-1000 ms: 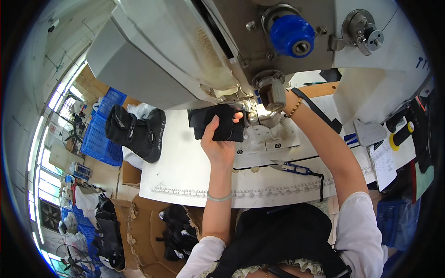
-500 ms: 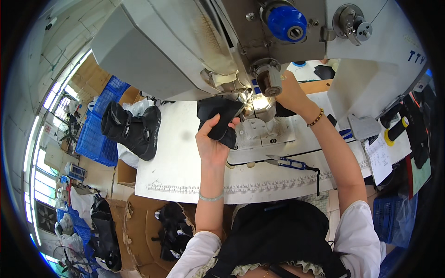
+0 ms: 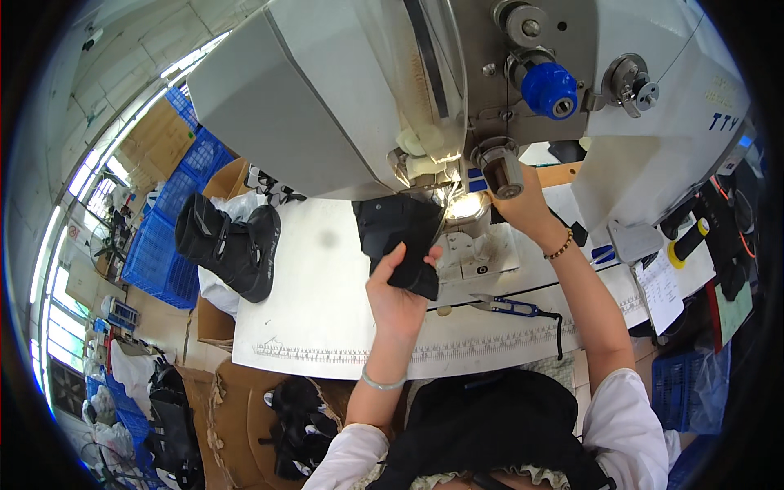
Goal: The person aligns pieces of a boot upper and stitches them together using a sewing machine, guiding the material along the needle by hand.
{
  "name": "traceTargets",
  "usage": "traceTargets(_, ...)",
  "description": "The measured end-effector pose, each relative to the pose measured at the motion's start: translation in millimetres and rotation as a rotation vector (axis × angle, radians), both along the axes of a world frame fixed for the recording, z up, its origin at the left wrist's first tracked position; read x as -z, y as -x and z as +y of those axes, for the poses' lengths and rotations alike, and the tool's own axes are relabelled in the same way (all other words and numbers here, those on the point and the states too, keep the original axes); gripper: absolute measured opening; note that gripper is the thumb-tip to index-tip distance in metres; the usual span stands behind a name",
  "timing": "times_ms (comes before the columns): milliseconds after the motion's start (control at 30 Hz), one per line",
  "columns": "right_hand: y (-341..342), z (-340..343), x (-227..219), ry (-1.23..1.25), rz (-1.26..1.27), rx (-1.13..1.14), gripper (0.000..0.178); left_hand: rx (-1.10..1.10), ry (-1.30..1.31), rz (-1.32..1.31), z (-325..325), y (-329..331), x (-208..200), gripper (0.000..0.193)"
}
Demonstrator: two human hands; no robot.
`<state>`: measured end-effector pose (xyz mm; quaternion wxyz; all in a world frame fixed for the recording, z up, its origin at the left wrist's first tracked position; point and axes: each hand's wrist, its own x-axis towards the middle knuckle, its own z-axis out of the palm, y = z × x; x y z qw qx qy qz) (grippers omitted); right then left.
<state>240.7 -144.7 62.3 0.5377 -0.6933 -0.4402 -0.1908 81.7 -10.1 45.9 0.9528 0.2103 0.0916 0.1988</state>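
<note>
Fingers (image 3: pixel 390 262) (left) on black piece (image 3: pixel 396 226); nearer snips (image 3: pixel 516 308) now

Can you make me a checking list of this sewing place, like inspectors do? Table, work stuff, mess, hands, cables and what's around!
Surface: white table, with a ruler strip near its front edge.
Job's things: black piece, beside the lit needle area of the sewing machine.
Clutter: black boot on the left; small scissors near the front; paper and spool on the right.
Hands: left hand grips the black piece; right hand is partly hidden behind the machine, hold unclear.
Cables: black cord on the scissors.
Surroundings: blue crates and cardboard box, left.
</note>
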Motion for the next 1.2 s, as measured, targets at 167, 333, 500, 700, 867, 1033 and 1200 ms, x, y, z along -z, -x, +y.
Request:
traceTargets(167,11,3,9,-0.094,0.015,0.033,0.008,-0.037,-0.054,-0.053,-21,4,4,0.034)
traceTargets(333,17,17,21,-0.349,0.135,0.053,0.011,-0.041,-0.081,-0.071,-25,5,-2,0.032)
traceTargets(500,16,19,26,-0.384,0.051,0.116,0.017,-0.058,-0.011,-0.008,-34,6,-12,0.030)
traceTargets(700,11,13,21,-0.234,-0.206,0.190,0.019,-0.115,-0.071,-0.015,-39,7,5,0.030)
traceTargets(867,11,4,14,-0.156,-0.471,0.152,0.026,-0.050,-0.059,-0.011,-14,7,28,0.028)
traceTargets(1033,10,1,14,-0.181,-0.505,0.147,0.028,-0.047,-0.053,0.014,-24,7,18,0.029)
traceTargets(1200,15,0,13,-0.154,-0.416,0.116,0.024,-0.053,-0.151,0.021,-26,8,24,0.033)
